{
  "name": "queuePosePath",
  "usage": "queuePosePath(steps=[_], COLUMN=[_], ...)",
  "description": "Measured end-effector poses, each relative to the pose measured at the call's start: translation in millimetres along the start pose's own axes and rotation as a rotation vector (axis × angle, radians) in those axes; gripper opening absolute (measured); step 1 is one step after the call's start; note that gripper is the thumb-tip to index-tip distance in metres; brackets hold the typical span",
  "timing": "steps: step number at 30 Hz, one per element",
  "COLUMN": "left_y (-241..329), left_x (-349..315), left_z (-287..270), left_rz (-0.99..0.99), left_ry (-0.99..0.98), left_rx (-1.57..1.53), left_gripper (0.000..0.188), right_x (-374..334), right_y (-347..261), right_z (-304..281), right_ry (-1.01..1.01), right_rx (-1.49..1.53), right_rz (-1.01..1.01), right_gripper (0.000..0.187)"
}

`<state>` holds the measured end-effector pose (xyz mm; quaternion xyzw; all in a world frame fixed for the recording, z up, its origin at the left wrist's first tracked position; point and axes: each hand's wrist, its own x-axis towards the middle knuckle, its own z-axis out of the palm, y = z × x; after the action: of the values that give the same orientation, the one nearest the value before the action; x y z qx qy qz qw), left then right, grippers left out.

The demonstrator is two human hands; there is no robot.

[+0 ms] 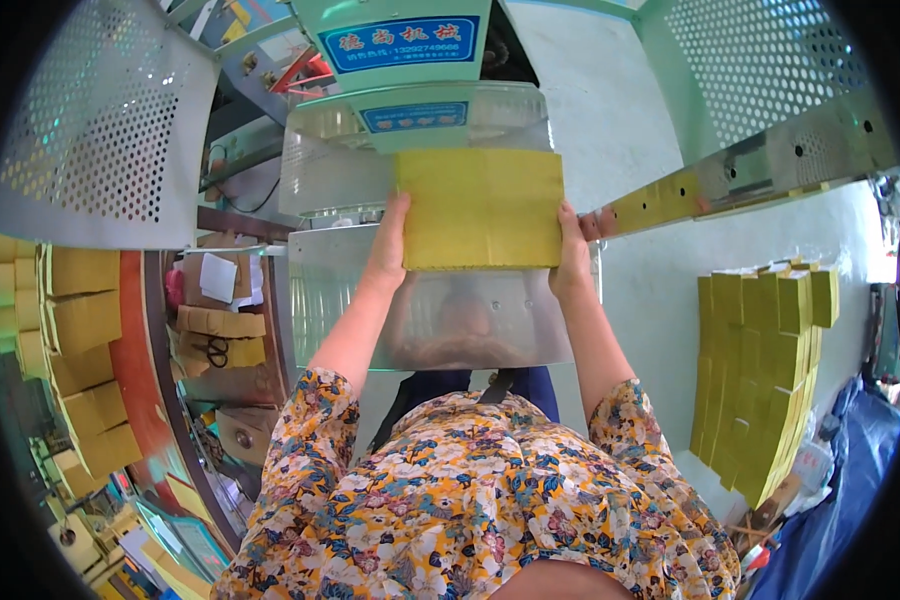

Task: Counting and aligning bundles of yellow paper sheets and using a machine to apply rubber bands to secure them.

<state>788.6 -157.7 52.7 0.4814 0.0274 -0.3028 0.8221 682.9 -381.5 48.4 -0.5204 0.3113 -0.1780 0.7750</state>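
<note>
A thick block of yellow paper [482, 210] is held up in front of me, over a shiny metal table [355, 310]. My left hand [390, 240] presses on its left edge, and my right hand [570, 255] grips the opposite edge. Both thumbs lie along the sides; most of the other fingers are hidden. Whether the block touches the metal beneath it, I cannot tell. Just beyond stands a green machine with a blue sign [400, 45] and a clear cover [320, 150].
Perforated green guards [100, 130] flank the machine, with a metal bar [740, 175] reaching in from the right. Yellow paper blocks [755, 370] are stacked at the right. At the left, brown paper bundles [90, 360] line a red-edged shelf, near black scissors [215, 350].
</note>
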Motion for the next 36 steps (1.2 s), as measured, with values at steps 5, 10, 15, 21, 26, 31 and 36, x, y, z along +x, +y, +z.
queuePosePath(steps=[5, 10, 15, 21, 26, 31, 36], left_y=[-2, -9, -15, -21, -20, -16, -19], left_x=[-1, -1, 2, 2, 10, 11, 12], left_z=[0, -6, -9, 3, -7, 4, 6], left_rz=[0.056, 0.057, 0.092, 0.097, 0.095, 0.033, 0.0], left_ry=[0.05, 0.048, 0.035, 0.041, -0.013, -0.095, -0.087], left_rx=[0.063, 0.094, 0.159, 0.15, 0.186, 0.177, 0.133], left_gripper=[0.054, 0.05, 0.049, 0.05, 0.049, 0.048, 0.045], right_x=[9, -1, -3, 9, 19, 11, -3], right_y=[14, -2, -11, 7, 17, 7, -5], right_z=[-7, -1, -4, -10, -14, -13, -8], right_ry=[-0.09, -0.163, -0.235, -0.223, -0.136, -0.189, -0.236], right_rx=[0.049, -0.002, 0.033, 0.064, -0.032, 0.046, -0.005], right_rz=[0.001, 0.013, 0.059, 0.035, 0.01, 0.077, 0.051], right_gripper=[0.05, 0.053, 0.058, 0.058, 0.055, 0.054, 0.055])
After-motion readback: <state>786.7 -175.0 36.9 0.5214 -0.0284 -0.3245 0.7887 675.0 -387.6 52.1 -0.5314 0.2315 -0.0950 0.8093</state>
